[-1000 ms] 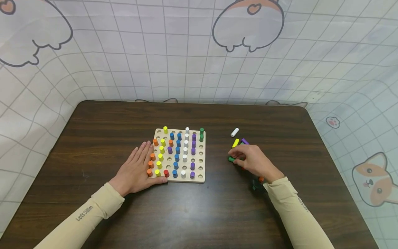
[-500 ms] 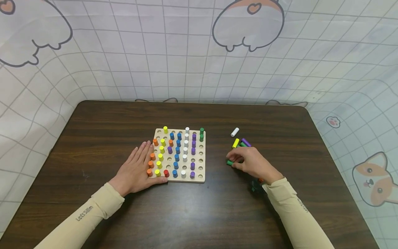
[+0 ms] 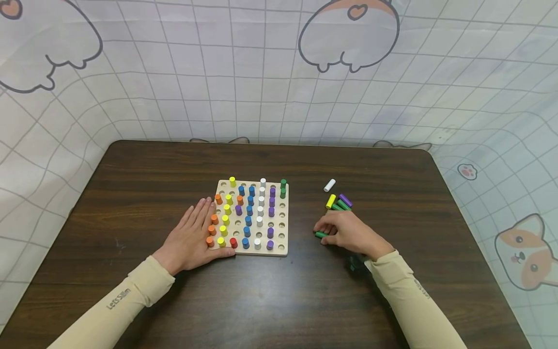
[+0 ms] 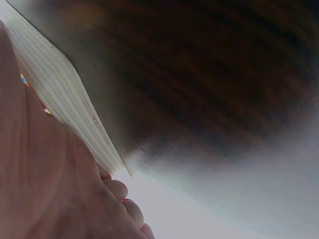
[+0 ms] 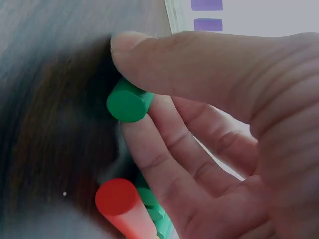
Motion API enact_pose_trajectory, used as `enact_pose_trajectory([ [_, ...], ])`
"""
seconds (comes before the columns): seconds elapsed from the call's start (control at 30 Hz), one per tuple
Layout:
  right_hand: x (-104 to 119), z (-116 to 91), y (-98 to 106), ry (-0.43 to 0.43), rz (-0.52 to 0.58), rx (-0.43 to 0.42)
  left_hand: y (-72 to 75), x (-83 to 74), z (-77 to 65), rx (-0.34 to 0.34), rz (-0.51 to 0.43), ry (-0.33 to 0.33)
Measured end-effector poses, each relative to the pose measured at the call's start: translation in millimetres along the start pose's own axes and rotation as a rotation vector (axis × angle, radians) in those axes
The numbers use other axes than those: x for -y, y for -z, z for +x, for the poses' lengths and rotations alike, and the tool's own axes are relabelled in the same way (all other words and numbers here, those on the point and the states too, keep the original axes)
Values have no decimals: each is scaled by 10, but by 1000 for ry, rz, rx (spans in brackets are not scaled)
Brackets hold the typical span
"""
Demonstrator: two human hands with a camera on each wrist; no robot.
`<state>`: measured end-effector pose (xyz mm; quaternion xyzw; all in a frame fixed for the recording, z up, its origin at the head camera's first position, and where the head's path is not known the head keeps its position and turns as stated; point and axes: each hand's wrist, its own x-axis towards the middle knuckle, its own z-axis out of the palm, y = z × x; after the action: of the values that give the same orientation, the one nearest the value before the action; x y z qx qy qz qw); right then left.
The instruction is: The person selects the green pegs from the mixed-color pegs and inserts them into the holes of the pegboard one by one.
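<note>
A square wooden pegboard (image 3: 276, 242) holds upright pegs in columns of orange, yellow, blue, white, purple and green. My left hand (image 3: 192, 242) lies flat along its left side, thumb at the near edge; the board's side (image 4: 65, 87) shows past the palm in the left wrist view. To the right of the board, my right hand (image 3: 350, 233) pinches a green peg (image 5: 127, 103) between thumb and index finger, low over the table. Just behind that hand lie loose pegs: yellow (image 3: 331, 201), purple (image 3: 346, 200) and green (image 3: 344, 205).
A white peg (image 3: 329, 185) lies farther back on the dark wooden table (image 3: 174, 165). Near the right fingers, a red peg (image 5: 117, 198) appears in the right wrist view. A patterned grid curtain (image 3: 244, 72) stands behind the table.
My right hand has shifted slightly toward me and to the left with the green peg, uncovering more of the loose pegs behind it. The left hand and pegboard stay put.
</note>
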<state>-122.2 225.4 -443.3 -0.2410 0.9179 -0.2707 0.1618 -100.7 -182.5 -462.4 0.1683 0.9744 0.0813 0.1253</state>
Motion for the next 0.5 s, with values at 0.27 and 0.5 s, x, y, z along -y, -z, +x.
enact_pose_trajectory([
  [0.27, 56, -4, 6, -15, -6, 20, 2, 0, -4, -1, 1, -2],
  [0.5, 70, 6, 8, 18, -20, -1, 9, -5, -4, 5, 0, 1],
])
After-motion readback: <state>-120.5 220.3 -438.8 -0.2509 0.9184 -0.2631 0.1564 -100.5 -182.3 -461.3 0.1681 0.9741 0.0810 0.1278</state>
